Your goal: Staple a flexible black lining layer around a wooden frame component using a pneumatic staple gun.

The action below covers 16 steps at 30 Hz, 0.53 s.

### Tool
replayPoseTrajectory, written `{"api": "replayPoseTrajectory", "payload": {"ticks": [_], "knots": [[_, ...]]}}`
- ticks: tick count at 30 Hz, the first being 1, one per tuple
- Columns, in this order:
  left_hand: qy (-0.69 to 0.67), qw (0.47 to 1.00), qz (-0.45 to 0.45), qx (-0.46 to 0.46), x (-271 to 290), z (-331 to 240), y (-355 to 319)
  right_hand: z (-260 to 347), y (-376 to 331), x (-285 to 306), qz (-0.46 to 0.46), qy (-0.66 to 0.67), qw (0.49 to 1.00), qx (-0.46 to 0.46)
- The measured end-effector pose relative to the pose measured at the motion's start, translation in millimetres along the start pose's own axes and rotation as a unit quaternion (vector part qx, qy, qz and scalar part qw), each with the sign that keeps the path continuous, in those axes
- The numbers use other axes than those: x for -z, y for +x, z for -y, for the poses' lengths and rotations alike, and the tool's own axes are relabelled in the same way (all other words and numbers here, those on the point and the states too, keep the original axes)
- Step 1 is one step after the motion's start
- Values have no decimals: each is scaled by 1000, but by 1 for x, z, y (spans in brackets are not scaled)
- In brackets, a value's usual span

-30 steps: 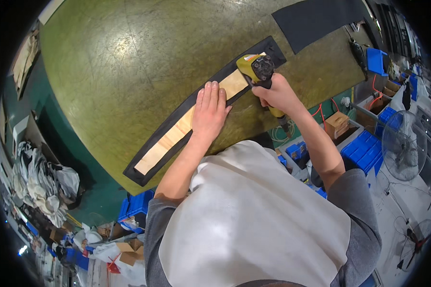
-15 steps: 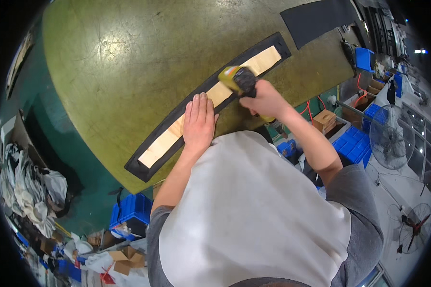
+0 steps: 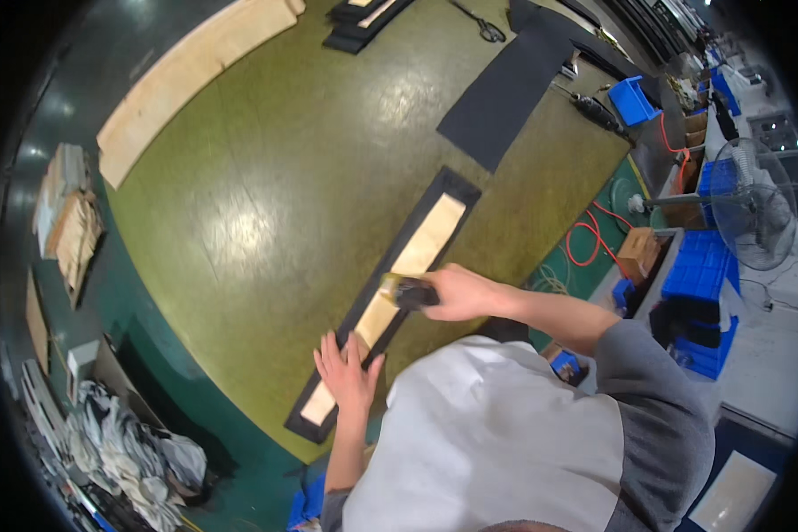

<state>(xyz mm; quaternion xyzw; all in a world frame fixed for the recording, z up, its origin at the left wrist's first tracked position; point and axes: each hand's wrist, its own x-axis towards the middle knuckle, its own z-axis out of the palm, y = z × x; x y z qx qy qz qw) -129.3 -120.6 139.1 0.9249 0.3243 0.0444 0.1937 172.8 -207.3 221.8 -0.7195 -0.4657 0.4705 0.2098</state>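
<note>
A long wooden strip (image 3: 430, 232) lies on a slightly wider black fabric strip (image 3: 460, 184), running diagonally across the table before me. My left hand (image 3: 349, 381) rests with spread fingers on the near part of the strip, over wood and fabric. My right hand (image 3: 465, 293) is wrapped round the dark handle of a yellow and black staple gun (image 3: 406, 292). The tool's head is over the middle of the wood, blurred by motion; whether it touches the wood I cannot tell.
The green table (image 3: 239, 310) also carries a black fabric sheet (image 3: 510, 93), scissors (image 3: 489, 32), a black tool (image 3: 594, 111) and a blue bin (image 3: 634, 100). A curved wooden board (image 3: 186, 84) lies at the far left edge. Red hose (image 3: 585, 244) hangs at the right; cloth (image 3: 124, 443) is heaped lower left.
The view has turned, and the strip now looks steeper and lower in it. My left hand has moved toward the strip's near end with fingers spread; the staple gun stays in my right hand.
</note>
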Motion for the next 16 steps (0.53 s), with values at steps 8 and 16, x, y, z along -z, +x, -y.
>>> {"api": "replayPoseTrajectory", "payload": {"ticks": [8, 16], "knots": [[25, 991, -134, -4, 56, -30, 83, -156, -78, 123, -286, -198, 931, -111], [88, 967, -213, -109, 70, -147, 479, -201, 2, 241, -339, -244, 908, 23]]}}
